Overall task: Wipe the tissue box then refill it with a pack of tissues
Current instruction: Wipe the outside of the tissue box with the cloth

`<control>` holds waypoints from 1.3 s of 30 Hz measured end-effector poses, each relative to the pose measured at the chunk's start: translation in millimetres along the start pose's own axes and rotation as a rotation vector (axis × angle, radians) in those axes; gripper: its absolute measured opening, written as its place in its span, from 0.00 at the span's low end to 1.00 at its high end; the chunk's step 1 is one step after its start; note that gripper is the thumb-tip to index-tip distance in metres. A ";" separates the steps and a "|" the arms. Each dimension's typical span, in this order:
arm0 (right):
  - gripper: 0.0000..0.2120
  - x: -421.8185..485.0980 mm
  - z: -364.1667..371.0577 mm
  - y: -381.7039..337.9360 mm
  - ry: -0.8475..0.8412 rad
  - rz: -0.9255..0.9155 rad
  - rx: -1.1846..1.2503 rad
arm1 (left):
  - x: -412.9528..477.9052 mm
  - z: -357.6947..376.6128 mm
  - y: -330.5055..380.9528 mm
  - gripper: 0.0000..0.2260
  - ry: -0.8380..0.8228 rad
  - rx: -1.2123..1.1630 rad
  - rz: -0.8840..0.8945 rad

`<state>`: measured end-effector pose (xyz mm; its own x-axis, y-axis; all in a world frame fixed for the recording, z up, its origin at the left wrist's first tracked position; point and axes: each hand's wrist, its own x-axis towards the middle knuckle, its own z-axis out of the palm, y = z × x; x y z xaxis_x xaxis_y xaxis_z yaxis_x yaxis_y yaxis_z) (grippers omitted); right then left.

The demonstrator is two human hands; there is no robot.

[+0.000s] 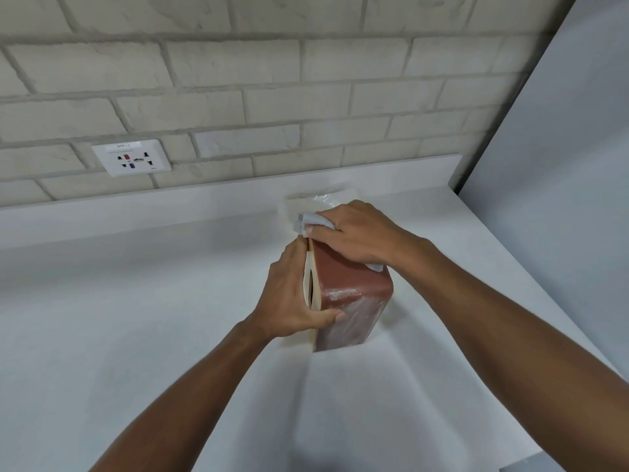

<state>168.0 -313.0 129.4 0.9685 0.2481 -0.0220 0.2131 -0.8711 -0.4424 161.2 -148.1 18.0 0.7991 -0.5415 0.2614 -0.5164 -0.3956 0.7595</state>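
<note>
Where the tissue box [350,287] stands: upright on one end near the middle of the bench [136,284], its reddish-brown sides facing near and right, its cream face with the dark slot turned left.
Grip on the left: the left hand [289,294] clasps the box from the left, palm against the cream face, thumb curled across the near brown side.
Grip on the right: the right hand [357,233] lies over the top end of the box, fingers curled round a bunched cloth [311,221] and pressing it onto the box.
Wiper: pale blue-grey; one fold pokes out by the fingertips on the left, another corner shows under the wrist on the right.
Refill: the pack of tissues [306,199], in clear shiny wrap, lies on the bench just beyond the box, partly hidden by the right hand.
Surface: white and plain, running back to the wall.
Far side: a pale brick wall [238,63] with a white socket plate [131,158] low on the left.
Right side: a plain grey panel [561,148] rises beside the bench.
</note>
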 end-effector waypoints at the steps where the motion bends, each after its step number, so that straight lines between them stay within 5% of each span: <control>1: 0.21 0.2 -2.2 -0.2 -0.011 0.011 0.014 | 0.6 -0.1 -0.2 0.53 0.008 0.013 0.002; 10: 0.13 -34.1 -8.9 51.4 0.105 0.089 0.083 | -1.7 1.8 0.2 0.60 -0.028 -0.032 -0.052; 15: 0.15 -42.7 1.7 21.7 0.067 -0.203 -0.121 | 0.1 -2.3 0.0 0.58 -0.063 -0.037 -0.058; 19: 0.14 -49.7 -2.7 44.4 0.171 0.029 0.096 | 1.2 -1.6 -1.3 0.58 -0.052 -0.079 -0.051; 23: 0.17 -56.5 13.5 36.1 0.184 -0.096 -0.048 | -0.2 -1.3 2.9 0.53 -0.034 -0.069 -0.008; 27: 0.16 -56.4 6.3 40.2 0.216 -0.057 0.066 | 0.8 2.1 -2.5 0.57 -0.030 -0.089 -0.023; 33: 0.18 -57.2 12.8 3.0 0.031 -0.237 -0.080 | -2.3 0.9 2.8 0.46 0.000 -0.058 -0.023; 37: 0.21 -59.2 -0.8 32.5 0.104 -0.051 -0.037 | 0.7 0.8 1.4 0.55 -0.020 -0.103 -0.048; 39: 0.25 -66.0 7.5 26.8 0.064 -0.102 -0.038 | -0.6 1.3 1.4 0.57 -0.026 -0.104 -0.058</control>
<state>108.8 -349.5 112.3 0.9474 0.3102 0.0790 0.3148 -0.8583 -0.4051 159.6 -149.3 18.2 0.8177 -0.5395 0.2007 -0.4339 -0.3486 0.8308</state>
